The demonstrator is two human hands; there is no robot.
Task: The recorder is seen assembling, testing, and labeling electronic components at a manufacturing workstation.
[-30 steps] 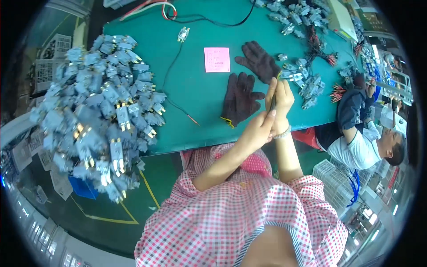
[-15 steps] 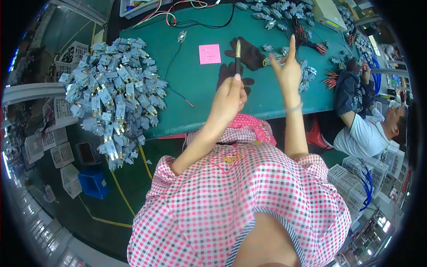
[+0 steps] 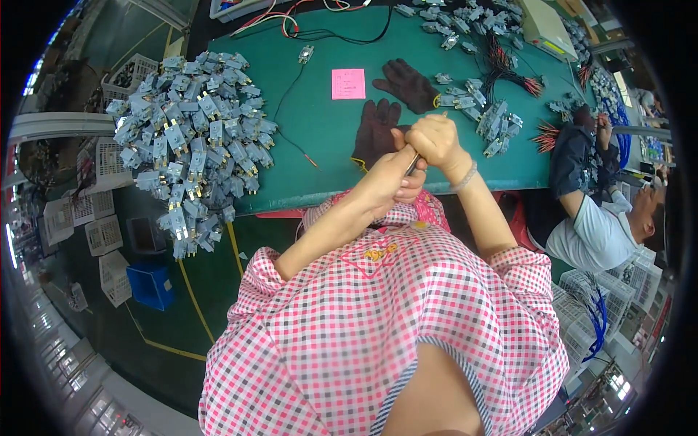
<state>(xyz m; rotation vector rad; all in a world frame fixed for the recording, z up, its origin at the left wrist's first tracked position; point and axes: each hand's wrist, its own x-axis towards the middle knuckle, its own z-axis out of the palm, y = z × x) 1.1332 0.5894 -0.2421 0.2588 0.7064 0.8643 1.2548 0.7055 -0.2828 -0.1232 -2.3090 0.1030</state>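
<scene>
A thin dark stick (image 3: pixel 412 166) is gripped between both hands above the green table (image 3: pixel 313 123) edge, slanting up to the right; left hand (image 3: pixel 392 185) and right hand (image 3: pixel 434 142) fingers are closed around it, beside dark gloves (image 3: pixel 378 131)

A green table top (image 3: pixel 305 156) is seen, with a pink note (image 3: pixel 348 83) and dark brown gloves (image 3: pixel 376 131) at upper centre. A pink, white and grey checked smock (image 3: pixel 378 327) is worn at lower centre.

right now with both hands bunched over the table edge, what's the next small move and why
Probably ease the hands apart a little to get a clearer hold. The left hand and right hand press together around a thin dark stick-like thing, mostly hidden between them above the green table, so neither grip shows clearly.
</scene>
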